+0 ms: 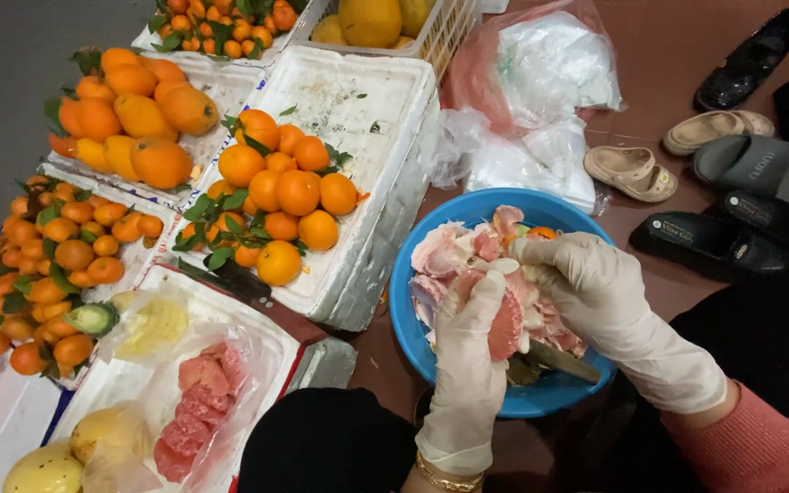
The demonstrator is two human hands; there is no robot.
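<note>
We see both hands in white gloves, working over a blue bowl (431, 361) on the floor. The left hand (472, 342) is closed around a pink pomelo segment (505, 326), fingers wrapped over it, held just above the bowl's near side. The right hand (586, 278) is closed too, fingertips pinching pale membrane at the top of that same segment; we cannot tell what else it grips. Under the hands a knife (559, 359) lies in the bowl, dark blade pointing toward the right rim. The bowl is heaped with pink-and-white peel scraps (445, 256).

On the left wrist we see a gold bracelet (447, 477); the right forearm wears a pink sleeve (760, 447).

Left of the bowl stands a white foam box (376, 100) with leafy oranges (285, 205) piled at its near end. Further left, more foam trays hold larger oranges (139, 123) and small tangerines (57, 265). Near bottom left a tray carries bagged peeled pomelo flesh (198, 402), a bag of pale yellow fruit (148, 324) and whole yellow fruit (43, 470).

Behind the bowl lie plastic bags (541, 100). To the right, well apart, sandals and shoes (687, 151) sit on the brown floor (659, 55).
</note>
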